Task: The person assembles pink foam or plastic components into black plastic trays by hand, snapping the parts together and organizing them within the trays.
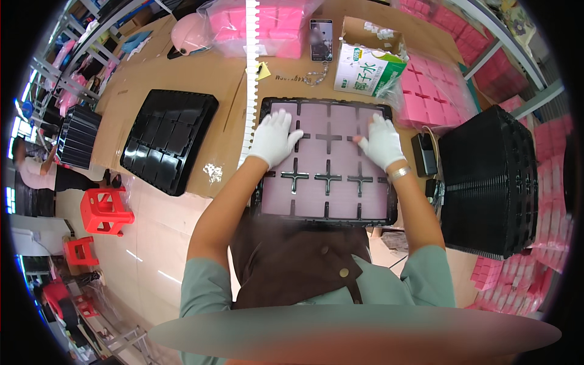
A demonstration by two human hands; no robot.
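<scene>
A black plastic tray [393,210] lies at the table's front edge before me. Pale pink foam-like padding [310,198] fills it, and dark cross shapes show between its sections. My left hand [275,139], in a white glove, rests on the tray's left part with fingers stretched out and thumb spread. Across from it, my right hand [382,143] presses flat on the right part, fingers extended and thumb apart. Its glove seems to leave some fingertips bare. Neither hand grips anything. A second black tray [169,141] sits to the left, compartments showing.
Stacked black trays [486,182] rise at the right, beside a black box-shaped device [424,155]. Behind stand a cut-open carton [371,64], bagged pink foam [435,91], a phone [321,40] and a pink helmet [190,34]. A white notched strip [250,91] crosses the table. Red stools [104,210] stand left.
</scene>
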